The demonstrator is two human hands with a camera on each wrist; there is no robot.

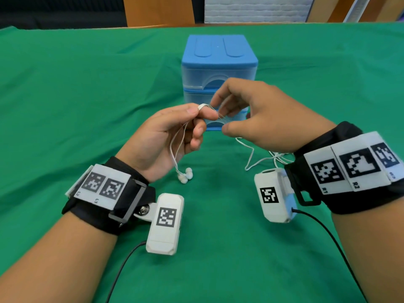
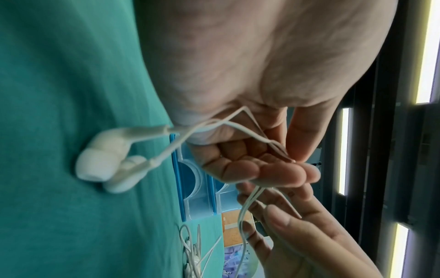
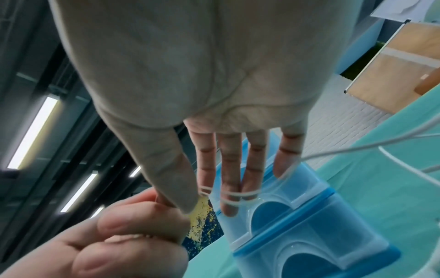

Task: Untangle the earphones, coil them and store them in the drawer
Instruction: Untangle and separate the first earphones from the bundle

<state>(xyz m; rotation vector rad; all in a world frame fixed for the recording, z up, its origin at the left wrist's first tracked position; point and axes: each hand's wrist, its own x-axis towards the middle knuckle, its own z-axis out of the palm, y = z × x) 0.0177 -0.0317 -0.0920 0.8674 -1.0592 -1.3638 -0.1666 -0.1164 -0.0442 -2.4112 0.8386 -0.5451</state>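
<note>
White earphones: the two earbuds [image 1: 185,174] dangle below my left hand [image 1: 203,112], just above the green cloth. My left thumb and forefinger pinch the thin cord [image 2: 240,129] in front of the drawer unit. My right hand [image 1: 220,114] is right beside it, fingers stretched out, and the cord [image 3: 228,196] runs in a couple of turns round those straight fingers [image 3: 229,169]. The rest of the cord [image 1: 262,158] lies loose on the cloth under my right wrist. The blue drawer unit [image 1: 218,62] stands behind both hands with its clear drawers pushed in.
A green cloth [image 1: 87,95] covers the whole table. The drawer unit [image 3: 309,235] is close behind my right fingertips. Black cables [image 1: 323,232] trail from the wrist cameras toward the near edge. Wooden furniture stands beyond the far edge.
</note>
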